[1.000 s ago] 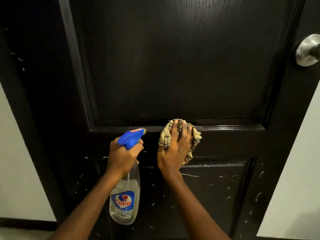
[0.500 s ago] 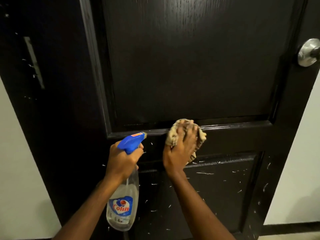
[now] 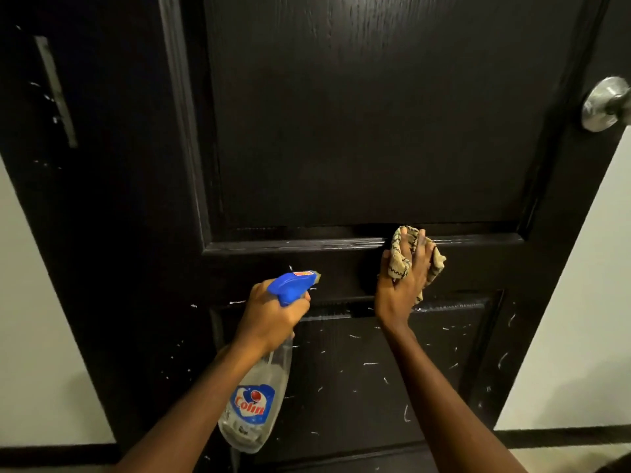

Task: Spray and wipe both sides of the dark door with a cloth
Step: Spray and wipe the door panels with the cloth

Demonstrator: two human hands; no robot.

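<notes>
We find the dark door (image 3: 341, 131) flecked white low down, the beige cloth (image 3: 398, 265) bunched against its middle rail, the spray bottle (image 3: 254, 401) tilted just left.

Single head-worn wide-angle view here; it faces the dark door (image 3: 358, 131) nearly head-on, close up, tilted slightly down; the knob (image 3: 606, 104) sits clipped at the right edge.

Door (image 3: 375, 131) offers open room above; its knob (image 3: 606, 104) juts at right.
</notes>
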